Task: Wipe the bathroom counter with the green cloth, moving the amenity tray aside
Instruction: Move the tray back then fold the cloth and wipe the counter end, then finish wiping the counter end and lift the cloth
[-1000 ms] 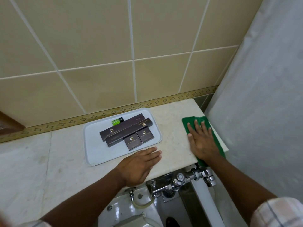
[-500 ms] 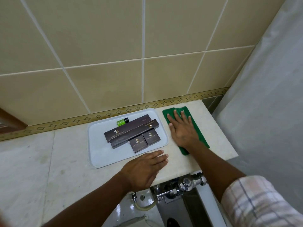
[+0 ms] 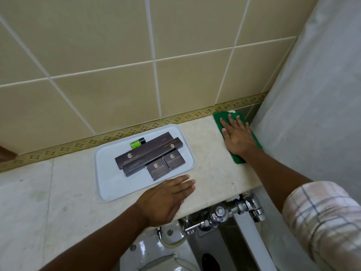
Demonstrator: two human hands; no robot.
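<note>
The green cloth (image 3: 218, 119) lies flat at the far right end of the beige marble counter (image 3: 214, 173), against the tiled wall. My right hand (image 3: 237, 136) presses palm-down on it, fingers spread. The pale blue amenity tray (image 3: 109, 184) sits mid-counter by the wall, holding two long dark boxes (image 3: 148, 153), two small square dark boxes (image 3: 166, 165) and a small green bottle (image 3: 136, 143). My left hand (image 3: 168, 198) rests flat on the counter's front edge, fingertips beside the tray's near right corner, holding nothing.
A white shower curtain (image 3: 312, 114) hangs right beside the counter's right end. Below the front edge are chrome flush valve fittings (image 3: 230, 210) and a white toilet (image 3: 156, 257). The tiled wall with its patterned border (image 3: 117, 133) backs the counter.
My right hand slid the green cloth from beside the tray out to the far right back corner of the counter. My left hand and the tray stayed put.
</note>
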